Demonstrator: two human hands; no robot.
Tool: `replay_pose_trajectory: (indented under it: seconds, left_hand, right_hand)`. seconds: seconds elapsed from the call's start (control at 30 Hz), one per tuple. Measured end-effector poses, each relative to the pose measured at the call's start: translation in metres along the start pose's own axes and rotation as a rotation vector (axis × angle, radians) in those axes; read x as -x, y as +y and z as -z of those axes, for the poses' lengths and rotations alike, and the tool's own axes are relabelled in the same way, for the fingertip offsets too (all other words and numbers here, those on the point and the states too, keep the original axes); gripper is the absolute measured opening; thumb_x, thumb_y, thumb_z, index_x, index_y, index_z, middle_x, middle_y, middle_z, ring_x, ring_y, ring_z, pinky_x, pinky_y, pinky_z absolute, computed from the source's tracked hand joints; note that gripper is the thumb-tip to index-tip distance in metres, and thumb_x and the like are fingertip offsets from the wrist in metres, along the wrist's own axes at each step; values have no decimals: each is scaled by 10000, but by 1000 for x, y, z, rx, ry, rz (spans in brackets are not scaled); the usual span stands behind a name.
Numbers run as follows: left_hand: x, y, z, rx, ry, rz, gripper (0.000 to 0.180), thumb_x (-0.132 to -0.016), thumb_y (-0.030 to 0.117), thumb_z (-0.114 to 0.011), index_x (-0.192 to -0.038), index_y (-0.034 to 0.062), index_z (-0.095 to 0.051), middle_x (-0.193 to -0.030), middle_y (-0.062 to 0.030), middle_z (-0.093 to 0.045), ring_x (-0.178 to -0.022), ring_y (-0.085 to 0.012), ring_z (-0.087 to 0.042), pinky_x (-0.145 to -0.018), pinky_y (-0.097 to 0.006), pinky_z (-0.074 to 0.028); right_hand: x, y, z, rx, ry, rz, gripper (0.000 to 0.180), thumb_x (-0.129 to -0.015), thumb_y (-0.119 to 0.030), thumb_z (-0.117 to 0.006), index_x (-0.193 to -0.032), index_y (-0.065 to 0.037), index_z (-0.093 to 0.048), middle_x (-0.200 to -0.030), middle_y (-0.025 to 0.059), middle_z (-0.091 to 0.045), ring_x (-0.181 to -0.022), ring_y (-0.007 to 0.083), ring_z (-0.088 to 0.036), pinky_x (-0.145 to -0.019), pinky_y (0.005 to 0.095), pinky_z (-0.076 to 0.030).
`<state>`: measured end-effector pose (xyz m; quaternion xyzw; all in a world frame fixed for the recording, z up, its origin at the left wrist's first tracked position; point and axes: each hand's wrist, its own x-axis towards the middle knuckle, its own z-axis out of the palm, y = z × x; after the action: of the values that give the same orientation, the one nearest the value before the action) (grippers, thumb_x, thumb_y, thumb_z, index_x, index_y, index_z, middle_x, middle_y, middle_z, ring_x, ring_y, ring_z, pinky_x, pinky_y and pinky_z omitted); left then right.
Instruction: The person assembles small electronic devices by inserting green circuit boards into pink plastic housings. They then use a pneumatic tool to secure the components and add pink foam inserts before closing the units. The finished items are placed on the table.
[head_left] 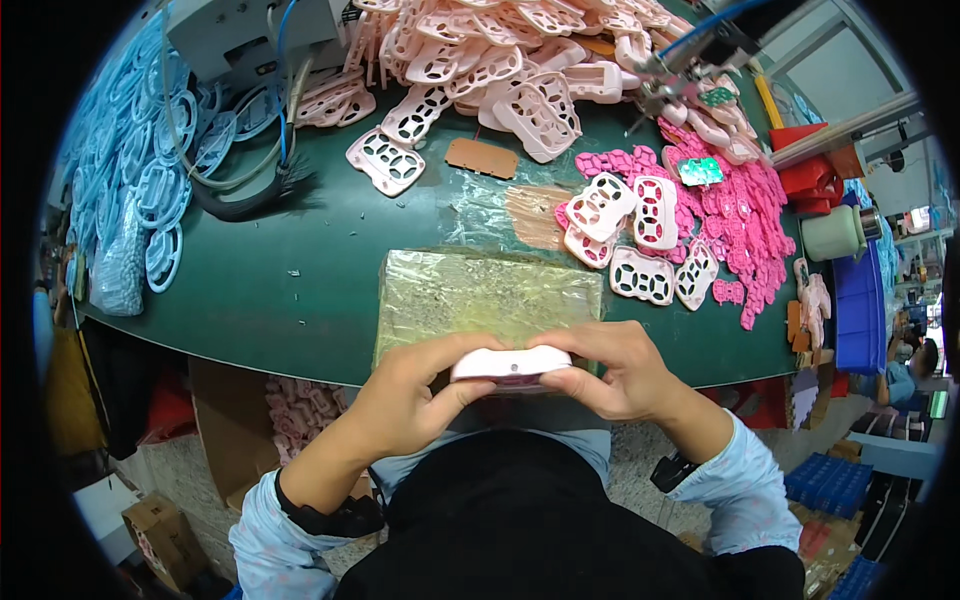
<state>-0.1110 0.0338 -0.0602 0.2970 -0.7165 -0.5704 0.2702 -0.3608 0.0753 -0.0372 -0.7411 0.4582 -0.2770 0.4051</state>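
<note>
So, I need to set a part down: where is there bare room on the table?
Widest: the green tabletop between the blue parts and yellowish block, bar small scraps. A smaller patch borders the block's right side, in front of the nearest shells. Crowded: the back, with pale pink pieces; the right, with bright pink ones.

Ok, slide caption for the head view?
Left grip and right grip hold a pale shell at the near edge of a wrapped yellowish block, pink parts beyond on a green table.
</note>
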Motion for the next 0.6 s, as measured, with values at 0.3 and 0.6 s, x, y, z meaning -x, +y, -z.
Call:
replay_pose_trajectory:
  seconds: [0.3, 0.6]
  left_hand:
    - [-13, 25, 15, 903, 35, 533, 431, -942, 141, -631, -1297, -65, -501, -1096, -163, -653, -925, -218, -685, -770, -315, -594]
    - [-13, 15, 16, -412, 92, -159, 429, -861, 137, -688, -1249, 1, -562, -1110, -166, -659, -962, -294, -653, -833, -388, -525]
  right_hand:
    - [-28, -30, 22, 401, 204, 425, 413, -753, -203, -799, -1111, -38, -673, -1014, 118, -674, -890, 281, -672, -716, 340, -532]
    - [-10, 12, 3, 313, 192, 293, 431, -740, -101, -783, -1138, -20, -639, -994, 135, -662, -858, 285, -664, -722, 368, -555]
